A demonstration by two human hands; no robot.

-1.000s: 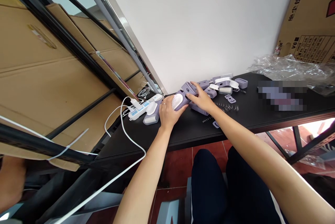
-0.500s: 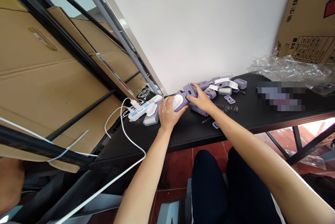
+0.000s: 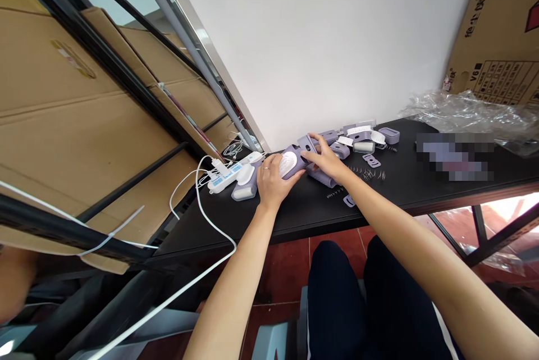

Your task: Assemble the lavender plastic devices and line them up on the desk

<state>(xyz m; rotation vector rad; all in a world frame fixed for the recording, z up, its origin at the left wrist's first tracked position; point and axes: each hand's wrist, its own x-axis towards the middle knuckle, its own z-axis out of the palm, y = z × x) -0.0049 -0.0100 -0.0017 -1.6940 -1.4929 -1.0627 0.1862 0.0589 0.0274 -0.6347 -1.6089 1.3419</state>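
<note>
My left hand (image 3: 273, 183) is closed around a purple plastic brush (image 3: 288, 164) whose oval head has white bristles. My right hand (image 3: 327, 160) has its fingers wrapped on a purple plastic piece (image 3: 307, 144) at the brush's far end; whether the two are joined I cannot tell. Left of my left hand lies another purple unit (image 3: 244, 187) with a white oval top and a clear-covered roller. Beyond my right hand are white brush heads (image 3: 359, 131), a roller (image 3: 364, 147), a flat purple plate (image 3: 371, 160) and several small metal springs (image 3: 368, 173).
A white power strip (image 3: 219, 180) with plugs and cables stands at the black table's (image 3: 404, 180) left end. Crumpled clear plastic (image 3: 471, 113) and a large carton (image 3: 501, 40) are at the right. Metal shelving with cardboard (image 3: 63, 152) rises at the left, and a blurred arm (image 3: 14, 281) shows there.
The view has shifted slightly. Both hands keep their hold on the purple pieces, with the right fingers moved only a little; the blurred arm at the far left has moved.
</note>
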